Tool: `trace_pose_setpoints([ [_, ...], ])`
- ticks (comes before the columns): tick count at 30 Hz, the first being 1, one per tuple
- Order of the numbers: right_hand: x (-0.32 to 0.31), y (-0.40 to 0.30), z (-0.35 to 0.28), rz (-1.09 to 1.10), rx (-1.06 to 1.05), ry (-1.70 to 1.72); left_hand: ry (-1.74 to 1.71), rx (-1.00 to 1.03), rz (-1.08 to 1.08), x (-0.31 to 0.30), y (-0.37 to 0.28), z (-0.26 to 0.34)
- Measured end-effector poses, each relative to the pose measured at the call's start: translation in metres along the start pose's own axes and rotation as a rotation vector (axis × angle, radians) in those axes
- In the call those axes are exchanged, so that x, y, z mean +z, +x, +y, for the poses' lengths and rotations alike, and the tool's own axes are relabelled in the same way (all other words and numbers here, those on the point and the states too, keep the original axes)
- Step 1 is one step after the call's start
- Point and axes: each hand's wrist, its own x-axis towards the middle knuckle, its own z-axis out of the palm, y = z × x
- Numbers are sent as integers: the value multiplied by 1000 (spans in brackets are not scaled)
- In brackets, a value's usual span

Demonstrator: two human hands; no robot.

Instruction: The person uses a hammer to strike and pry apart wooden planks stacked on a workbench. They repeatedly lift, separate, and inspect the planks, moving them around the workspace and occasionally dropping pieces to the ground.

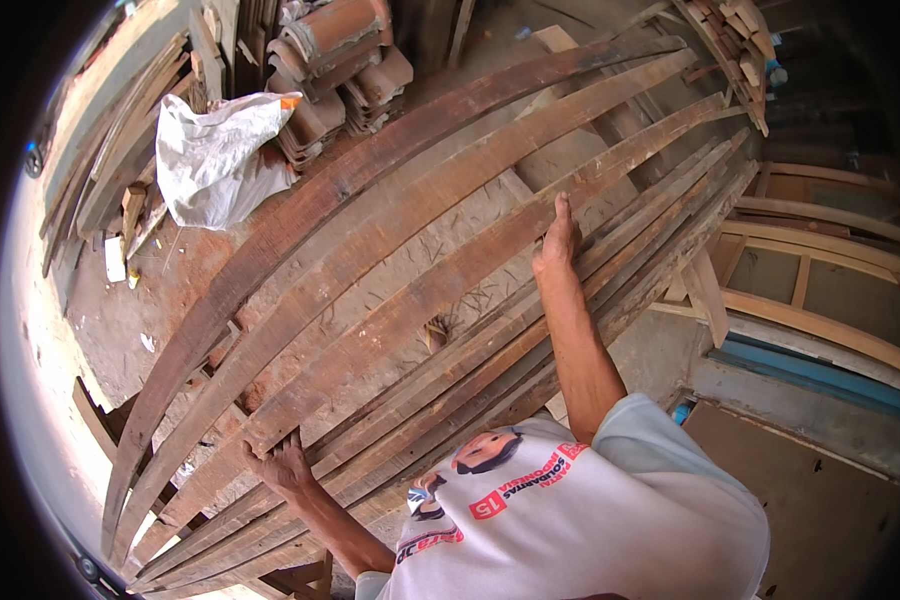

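Several long wooden planks run diagonally before me, bent-looking from the lens. My left hand (279, 463) grips the lower part of the nearest wide plank (420, 291), its fingers beneath and around the near edge. Farther up the same plank, my right hand (559, 236) holds it with the thumb on its face; the fingers are mostly hidden. Beyond it lie a second wide plank (390, 238) and a darker plank (300, 206), with gaps between them. Closer to my body, several narrower boards (450, 360) lie side by side on edge.
A white sack (210, 161) and stacked clay roof tiles (330, 75) stand beyond the planks. Scrap timber (120, 142) leans at the upper left. Wooden window frames (810, 277) are at the right, above a blue-painted ledge (817, 375). A foot (435, 335) shows between the boards.
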Motion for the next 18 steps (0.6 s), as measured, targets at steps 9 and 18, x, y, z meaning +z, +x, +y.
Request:
trace_pose_setpoints([
  [9, 62, 19, 27, -108, -162, -193, 253, 130, 2, 21, 33, 8],
  [18, -33, -55, 27, -859, -325, -926, 630, 590, 111, -55, -72, 64],
])
